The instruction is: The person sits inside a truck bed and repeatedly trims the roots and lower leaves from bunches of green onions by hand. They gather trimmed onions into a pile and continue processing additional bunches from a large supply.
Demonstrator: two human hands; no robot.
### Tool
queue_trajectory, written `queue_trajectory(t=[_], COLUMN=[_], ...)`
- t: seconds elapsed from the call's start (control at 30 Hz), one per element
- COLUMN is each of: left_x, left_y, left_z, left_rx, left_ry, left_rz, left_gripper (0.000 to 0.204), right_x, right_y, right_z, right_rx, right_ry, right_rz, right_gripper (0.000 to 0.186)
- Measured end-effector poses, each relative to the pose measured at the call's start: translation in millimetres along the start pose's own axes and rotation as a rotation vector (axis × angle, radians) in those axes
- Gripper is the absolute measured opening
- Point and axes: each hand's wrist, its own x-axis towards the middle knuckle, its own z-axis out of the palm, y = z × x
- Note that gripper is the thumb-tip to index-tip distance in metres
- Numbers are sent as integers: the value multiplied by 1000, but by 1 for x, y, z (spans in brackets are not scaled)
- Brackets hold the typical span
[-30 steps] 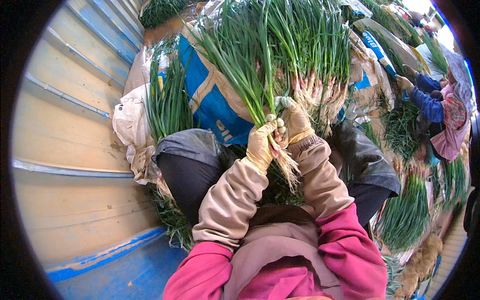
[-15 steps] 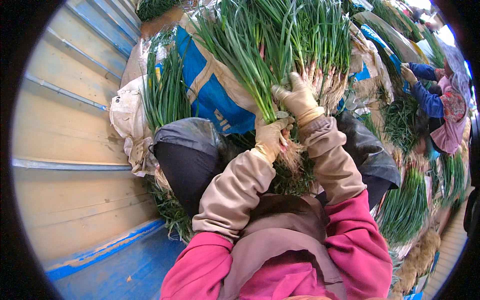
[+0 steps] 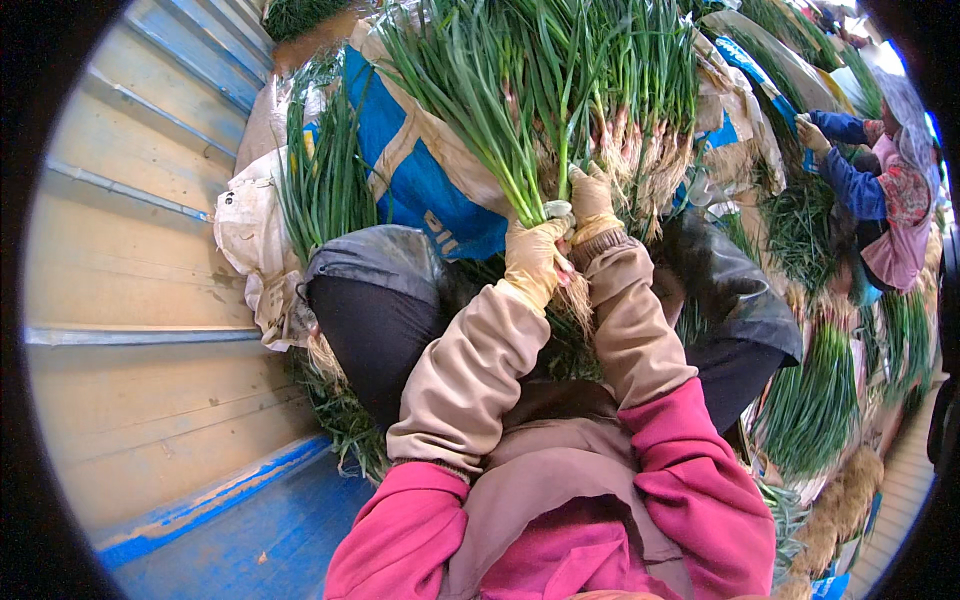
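Observation:
Both of my hands wear pale gloves. My left hand (image 3: 533,258) is closed round the lower stems of a bunch of green onions (image 3: 512,165), whose leaves point away from me and whose stringy roots (image 3: 573,300) hang out below the fist. Just to its right, my right hand (image 3: 593,195) is closed at the base of a single green onion stalk (image 3: 564,140), beside the bunch. Beyond both hands lies a larger heap of green onions (image 3: 655,95), with its pale roots toward me. My fingertips on the right are partly hidden.
Under the heap is a blue and tan woven sack (image 3: 415,190). More green onions (image 3: 325,190) lie by my left knee, near a metal-ribbed wall (image 3: 130,270). On the right, a co-worker (image 3: 885,190) sits among further bundles (image 3: 815,400).
My right hand has drawn back from the heap toward my left hand, bringing a green onion stalk. The left hand keeps its hold on the bunch and has barely moved.

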Motion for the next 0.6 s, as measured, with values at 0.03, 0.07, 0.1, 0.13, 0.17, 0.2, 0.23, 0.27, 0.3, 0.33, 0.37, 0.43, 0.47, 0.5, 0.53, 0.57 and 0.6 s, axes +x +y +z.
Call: queue_trajectory(t=[0.03,0.07,0.1,0.13,0.17,0.2,0.23,0.27,0.3,0.33,0.37,0.43,0.47,0.5,0.53,0.57,0.6], left_x=[1,3,-2,-9,-15,-20,-22,-25,-11,-12,-11,-9,-7,-5,-1,0,1], left_y=[-1,-2,0,2,1,5,15,27,26,29,29,30,28,28,24,22,22], left_z=[-3,-5,-3,-1,-4,-4,-7,-6,-17,-8,-9,-8,-7,-9,-8,-7,-11], left_rx=[-13,-5,-111,-217,-139,-246,-334,-434,-452,-485,-520,-578,-560,-538,-518,-499,-457], left_ry=[-2,-18,-37,-56,-116,-152,-207,-272,-383,-375,-418,-548,-566,-568,-581,-531,-522], left_rz=[13,7,-32,-71,-72,-70,-97,-128,-151,-199,-214,-245,-237,-221,-224,-239,-234], left_gripper=[10,9,9,10,12,14,13,12,10,13,16,24,25,27,28,31,32], right_x=[5,7,19,35,56,56,46,24,-4,-30,-51,-70,-73,-69,-66,-63,-66], right_y=[4,3,5,2,-7,-21,-21,-17,-5,9,30,46,46,27,7,-16,-53], right_z=[-1,0,-9,-23,-52,-57,-58,-51,-37,-40,-53,-60,-63,-74,-86,-87,-72], right_rx=[6,7,307,605,597,579,539,451,342,253,184,604,674,494,306,-282,-135], right_ry=[31,65,-7,-80,-85,-53,-9,45,81,102,90,-546,-682,-442,-182,-553,-493], right_rz=[38,75,9,-61,20,57,67,73,116,208,477,542,600,731,838,240,351], right_gripper=[14,15,17,19,25,23,25,30,37,45,43,27,21,22,22,30,35])
